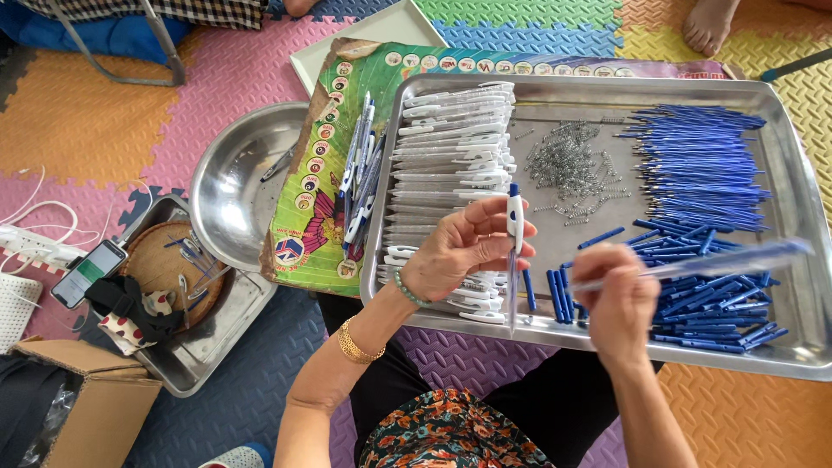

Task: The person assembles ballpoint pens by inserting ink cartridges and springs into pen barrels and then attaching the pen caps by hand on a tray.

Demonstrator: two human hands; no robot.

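The left hand (459, 251) pinches a white pen (515, 227) upright above the steel tray (797, 199), near the springs (568, 165). The right hand (620, 303) pinches a blurred clear barrel (719, 260) over the blue refills (702, 165).

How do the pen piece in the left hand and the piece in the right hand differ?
The white pen barrel in the left hand stands upright and sharp; the clear tube in the right hand lies nearly level and motion-blurred. The barrel is opaque white with a blue tip; the tube is see-through and looks longer. Both are slim pen parts held over the metal tray.
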